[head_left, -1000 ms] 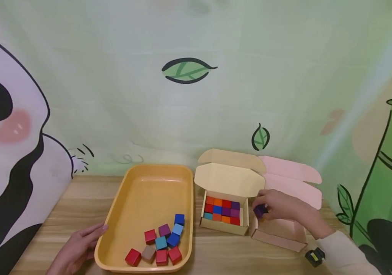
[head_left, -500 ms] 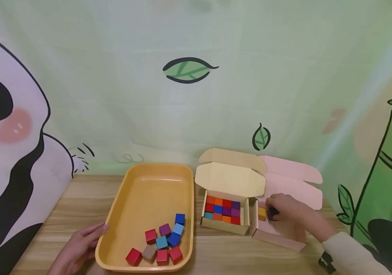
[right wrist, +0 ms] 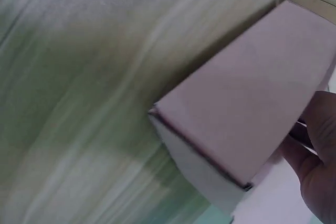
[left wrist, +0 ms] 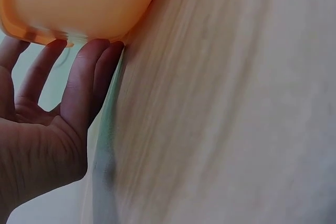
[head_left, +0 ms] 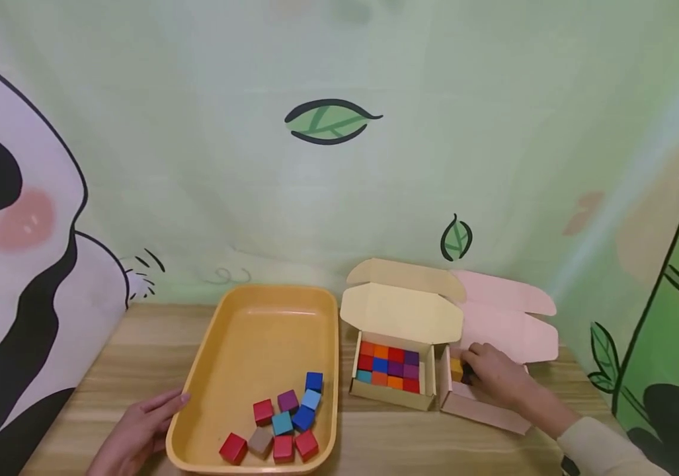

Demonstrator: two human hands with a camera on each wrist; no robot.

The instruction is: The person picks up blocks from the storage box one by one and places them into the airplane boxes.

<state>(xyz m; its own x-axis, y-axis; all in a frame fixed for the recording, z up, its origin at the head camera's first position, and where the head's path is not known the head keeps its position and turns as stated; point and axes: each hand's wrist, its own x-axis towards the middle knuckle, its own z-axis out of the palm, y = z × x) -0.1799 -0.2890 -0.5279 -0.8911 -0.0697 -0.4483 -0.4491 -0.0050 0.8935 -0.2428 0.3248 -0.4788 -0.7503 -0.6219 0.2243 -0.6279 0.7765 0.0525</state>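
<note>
In the head view the right hand (head_left: 496, 377) reaches into the pink box (head_left: 484, 413) and pinches a dark cube (head_left: 467, 373) beside a yellow cube (head_left: 455, 369). The right wrist view shows the thumb and a finger of that hand (right wrist: 315, 153) past the pink box's wall (right wrist: 247, 93), a dark bit between them. At the orange tray's (head_left: 196, 370) left rim, the left hand (head_left: 139, 430) touches the edge with its fingers extended; in the left wrist view its fingertips meet the tray's side (left wrist: 84, 3). Several red, blue, teal, purple and brown cubes lie at the tray's near end.
Between tray and pink box stands a cream box (head_left: 391, 396) with rows of coloured cubes and a raised lid (head_left: 401, 311). The pink lid (head_left: 508, 327) stands open behind its box. A printed cloth backdrop (head_left: 226, 198) rises behind the wooden table.
The right hand has moved right from the pink box's left edge with the dark cube, then slightly left towards the yellow cube, now uncovered. The left hand stays at the tray.
</note>
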